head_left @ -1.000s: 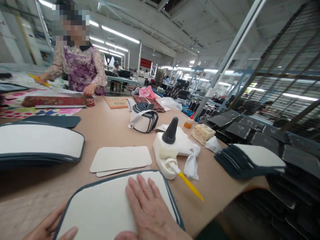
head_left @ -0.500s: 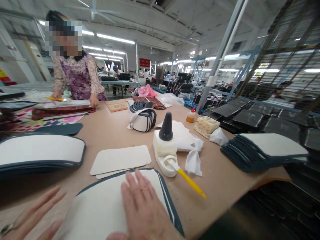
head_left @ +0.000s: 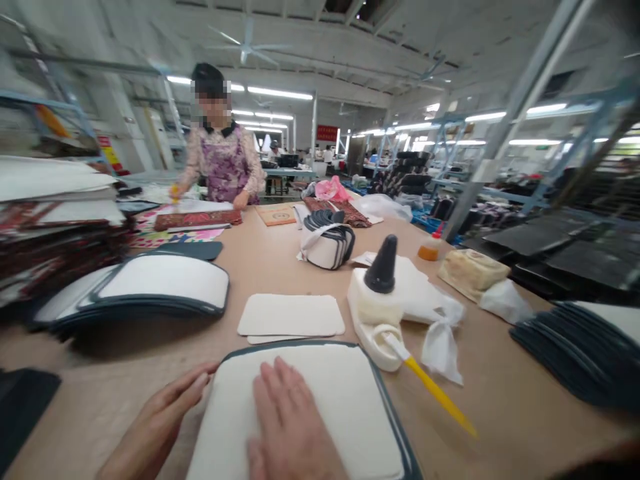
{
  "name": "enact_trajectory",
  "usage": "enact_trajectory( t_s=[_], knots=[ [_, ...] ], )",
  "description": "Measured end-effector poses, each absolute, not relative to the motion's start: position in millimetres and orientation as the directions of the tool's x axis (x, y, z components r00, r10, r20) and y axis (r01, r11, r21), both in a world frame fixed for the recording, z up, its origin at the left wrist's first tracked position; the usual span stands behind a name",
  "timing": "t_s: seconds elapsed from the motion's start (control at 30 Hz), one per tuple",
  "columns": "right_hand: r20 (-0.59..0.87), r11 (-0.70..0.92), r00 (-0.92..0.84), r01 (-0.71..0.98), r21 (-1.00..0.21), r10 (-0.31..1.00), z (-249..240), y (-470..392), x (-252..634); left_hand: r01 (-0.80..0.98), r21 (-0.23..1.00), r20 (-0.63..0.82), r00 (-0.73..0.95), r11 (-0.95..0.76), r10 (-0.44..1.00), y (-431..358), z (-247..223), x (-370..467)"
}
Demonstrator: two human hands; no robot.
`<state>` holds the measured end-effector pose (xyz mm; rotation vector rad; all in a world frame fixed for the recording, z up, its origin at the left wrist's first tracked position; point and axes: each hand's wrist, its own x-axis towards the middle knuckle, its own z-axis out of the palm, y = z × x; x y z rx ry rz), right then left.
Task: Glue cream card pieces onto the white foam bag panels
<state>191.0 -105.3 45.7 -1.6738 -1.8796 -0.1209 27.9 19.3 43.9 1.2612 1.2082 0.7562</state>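
In front of me lies a cream-white panel (head_left: 350, 400) with rounded corners, resting on a dark blue-green piece whose border shows at its top and right. My right hand (head_left: 290, 420) lies flat on the panel, fingers stretched out. At the panel's left edge is my left hand (head_left: 163, 417), its fingers extended and the tips at the upper left corner; I cannot tell whether they grip the edge. Just beyond the panel are loose cream boards (head_left: 290, 315). A yellow-handled brush (head_left: 440, 397) leans in a white glue container (head_left: 367, 327) with a black cone (head_left: 383, 263) on it.
Curved stacks of dark-edged panels stand at left (head_left: 165, 280) and right (head_left: 570, 353). Further back are a tied bundle (head_left: 327, 243), an orange-filled bottle (head_left: 430, 247) and a yellowish block (head_left: 473, 273). Across the table (head_left: 280, 273) a co-worker (head_left: 223, 160) handles patterned fabric.
My view has swung left. My left hand has come in to the panel's left edge from apart. My right hand stays flat on the panel. The co-worker's brush hand has lifted.
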Motion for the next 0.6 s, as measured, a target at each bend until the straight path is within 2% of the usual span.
enact_trajectory(
  t_s=[0.13,0.23,0.3,0.37,0.43,0.53,0.6],
  knots=[
    [0.525,0.225,-0.007,0.908,-0.353,0.851,31.1,-110.1,212.2,-0.095,0.951,-0.243,0.359,0.294,0.901,4.9,58.7,32.1],
    [0.532,0.337,-0.158,0.906,-0.257,0.832,20.7,-108.6,230.4,-0.317,0.862,-0.237,0.438,0.395,0.867,-1.9,64.3,31.7],
    [0.522,0.365,-0.213,0.908,-0.207,0.826,16.4,-108.4,236.7,-0.374,0.804,-0.245,0.501,0.463,0.83,-8.2,66.2,33.3],
    [0.51,0.335,-0.199,0.923,-0.189,0.837,17.6,-110.1,235.5,-0.328,0.801,-0.26,0.563,0.501,0.784,-15.4,67.3,37.1],
    [0.466,0.282,-0.172,0.943,-0.177,0.868,26.6,-112.2,226.2,-0.226,0.86,-0.27,0.558,0.457,0.785,-21.2,67.7,41.2],
    [0.346,0.208,-0.147,0.967,-0.147,0.927,51.8,-109.2,201.2,-0.016,0.969,-0.217,0.42,0.246,0.881,-21.1,64.8,43.8],
    [0.277,0.26,-0.212,0.954,-0.15,0.937,68.0,-101.5,184.4,0.126,0.988,-0.127,0.339,0.089,0.932,-13.5,56.8,42.7]
  ],
)
